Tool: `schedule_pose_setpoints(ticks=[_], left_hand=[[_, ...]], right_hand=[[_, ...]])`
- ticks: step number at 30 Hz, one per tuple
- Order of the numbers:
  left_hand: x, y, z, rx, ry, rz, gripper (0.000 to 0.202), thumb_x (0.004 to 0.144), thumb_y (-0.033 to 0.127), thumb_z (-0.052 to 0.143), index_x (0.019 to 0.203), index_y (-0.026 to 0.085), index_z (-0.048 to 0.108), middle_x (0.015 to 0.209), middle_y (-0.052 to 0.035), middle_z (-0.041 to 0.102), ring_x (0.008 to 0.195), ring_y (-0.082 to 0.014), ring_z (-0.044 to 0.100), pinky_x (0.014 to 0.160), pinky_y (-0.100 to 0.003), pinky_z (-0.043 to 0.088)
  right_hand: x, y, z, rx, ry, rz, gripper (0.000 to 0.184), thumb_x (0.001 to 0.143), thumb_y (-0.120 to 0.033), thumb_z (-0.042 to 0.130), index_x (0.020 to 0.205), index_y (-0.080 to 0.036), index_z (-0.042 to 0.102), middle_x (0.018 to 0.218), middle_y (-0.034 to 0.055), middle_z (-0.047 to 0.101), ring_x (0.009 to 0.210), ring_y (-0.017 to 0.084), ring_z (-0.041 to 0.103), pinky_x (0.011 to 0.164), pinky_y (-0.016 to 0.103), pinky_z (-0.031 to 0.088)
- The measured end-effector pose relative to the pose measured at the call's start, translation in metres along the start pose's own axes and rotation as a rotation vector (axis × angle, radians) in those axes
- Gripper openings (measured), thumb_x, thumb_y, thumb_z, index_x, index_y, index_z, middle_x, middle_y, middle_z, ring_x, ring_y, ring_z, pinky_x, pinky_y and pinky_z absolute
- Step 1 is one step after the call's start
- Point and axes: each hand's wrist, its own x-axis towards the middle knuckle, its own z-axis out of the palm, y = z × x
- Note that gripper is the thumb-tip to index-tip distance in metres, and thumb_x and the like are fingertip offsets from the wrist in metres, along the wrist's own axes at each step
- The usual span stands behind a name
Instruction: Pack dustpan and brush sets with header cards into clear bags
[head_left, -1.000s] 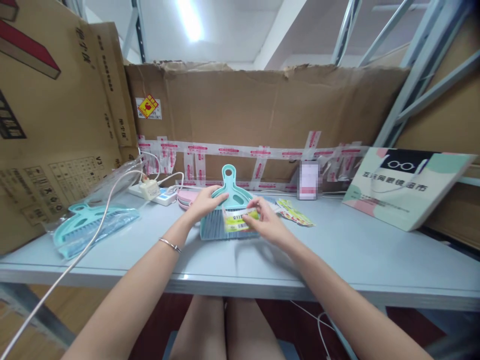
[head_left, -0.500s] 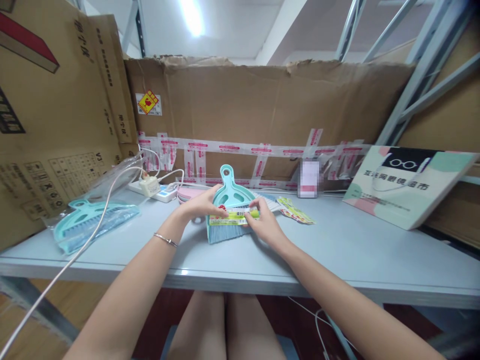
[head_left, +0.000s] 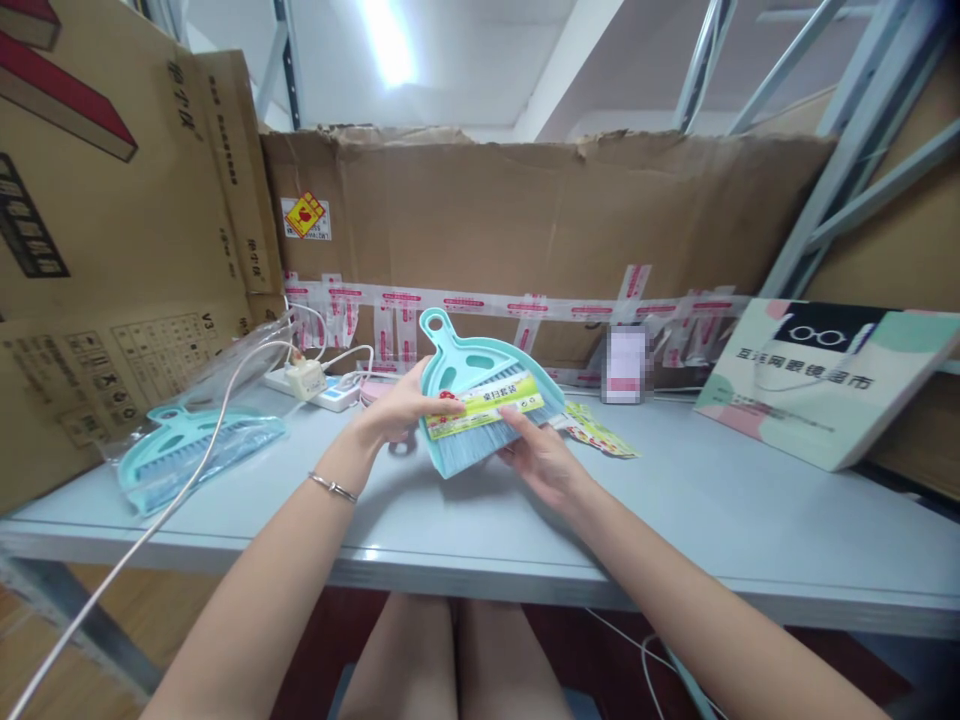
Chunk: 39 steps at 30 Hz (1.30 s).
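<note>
A turquoise dustpan [head_left: 480,358] with a blue-bristled brush [head_left: 476,447] nested in it is held up over the table, tilted, its looped handle toward the upper left. Across the brush lies a yellow-green label card [head_left: 491,405] with printed characters. My left hand [head_left: 405,405] grips the left side of the dustpan, thumb pressed on the card's left end. From the lower right, my right hand [head_left: 544,455] holds the dustpan's edge, its thumb on the card and its other fingers underneath, mostly hidden.
Another dustpan set [head_left: 199,450] lies in clear plastic on the left, with a white cable crossing it. Behind are a power strip [head_left: 330,393] and pink item [head_left: 375,391]. More label cards [head_left: 600,430], a phone [head_left: 625,365] and a printed white box [head_left: 817,385] stand or lie rightward.
The dustpan with its brush has been turned and tilted, its right side raised. The label card now slants upward to the right, and my right hand has shifted to the dustpan's lower right edge.
</note>
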Motion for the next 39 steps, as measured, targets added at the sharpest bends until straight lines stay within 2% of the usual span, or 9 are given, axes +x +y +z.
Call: schedule_pose_setpoints(ticks=[8,12,15,21,25,27,30,34,39], left_hand=[[0.002,0.002,-0.003,0.226,0.055,0.039,0.077,0.059,0.032,0.077,0.125,0.017,0.041,0.126,-0.0151,0.051,0.109,-0.026,0.054,0.086,-0.037,0.047],[0.007,0.027,-0.058,0.399,0.495,0.138,0.052,0.08,0.046,0.052,0.121,0.013,0.046,0.114,-0.0139,0.059,0.099,-0.0217,0.059,0.08,-0.034,0.049],[0.001,0.044,-0.117,0.988,0.905,0.045,0.038,0.085,0.04,0.044,0.11,0.013,0.053,0.108,-0.0101,0.062,0.098,-0.0206,0.057,0.086,-0.036,0.045],[-0.023,0.057,-0.19,1.155,0.995,-0.173,0.021,0.068,0.03,0.067,0.071,0.011,0.059,0.086,-0.0085,0.064,0.1,-0.0337,0.052,0.087,-0.058,0.038],[-0.033,0.075,-0.18,1.16,1.195,0.134,0.023,0.084,0.022,0.047,0.097,0.011,0.063,0.098,-0.0054,0.065,0.097,-0.0196,0.054,0.092,-0.043,0.041],[-0.042,0.079,-0.155,1.094,1.091,0.457,0.024,0.086,0.025,0.048,0.1,0.014,0.063,0.1,-0.0025,0.065,0.093,-0.0152,0.057,0.089,-0.035,0.044],[-0.057,0.065,-0.106,0.968,0.683,0.677,0.012,0.083,0.027,0.056,0.089,0.022,0.065,0.096,0.0013,0.066,0.098,-0.0152,0.058,0.094,-0.036,0.043],[-0.065,0.019,-0.066,0.964,0.262,0.58,0.014,0.083,0.025,0.053,0.08,0.022,0.067,0.095,-0.0043,0.067,0.103,-0.0189,0.056,0.096,-0.039,0.041],[-0.07,0.003,-0.063,0.984,-0.092,0.214,0.027,0.082,0.033,0.051,0.105,0.026,0.064,0.122,-0.0067,0.058,0.115,-0.0222,0.049,0.1,-0.041,0.035]], right_hand=[[0.008,0.002,0.012,0.214,0.148,0.025,0.041,0.057,-0.016,0.077,0.094,-0.02,0.061,0.088,0.0001,0.071,0.086,0.019,0.066,0.068,0.029,0.057],[0.004,0.003,0.006,0.206,0.171,0.04,0.043,0.057,-0.015,0.077,0.097,-0.021,0.061,0.088,0.0009,0.071,0.086,0.021,0.067,0.068,0.032,0.058],[0.004,0.004,0.003,0.224,0.16,0.041,0.047,0.055,-0.015,0.078,0.098,-0.021,0.061,0.087,0.001,0.072,0.083,0.021,0.067,0.067,0.032,0.058],[0.003,0.005,0.003,0.243,0.171,0.036,0.05,0.054,-0.015,0.079,0.1,-0.021,0.061,0.087,0.0003,0.072,0.081,0.02,0.067,0.067,0.031,0.058],[0.003,0.001,0.002,0.223,0.194,0.031,0.05,0.054,-0.016,0.079,0.101,-0.022,0.061,0.087,0.001,0.071,0.08,0.021,0.067,0.064,0.032,0.057],[0.003,-0.002,0.0,0.211,0.216,0.038,0.047,0.055,-0.018,0.079,0.098,-0.021,0.061,0.084,0.0009,0.071,0.073,0.02,0.066,0.057,0.031,0.056],[0.001,-0.008,-0.004,0.203,0.241,0.004,0.042,0.057,-0.021,0.078,0.096,-0.02,0.062,0.079,0.0003,0.071,0.062,0.018,0.064,0.046,0.027,0.052],[-0.006,-0.016,-0.016,0.215,0.254,-0.129,0.044,0.058,-0.017,0.077,0.099,-0.021,0.062,0.086,0.0006,0.071,0.076,0.019,0.067,0.055,0.027,0.056],[-0.013,-0.016,-0.032,0.232,0.332,-0.131,0.047,0.055,-0.013,0.078,0.099,-0.022,0.063,0.089,-0.0009,0.071,0.081,0.018,0.067,0.066,0.028,0.059]])
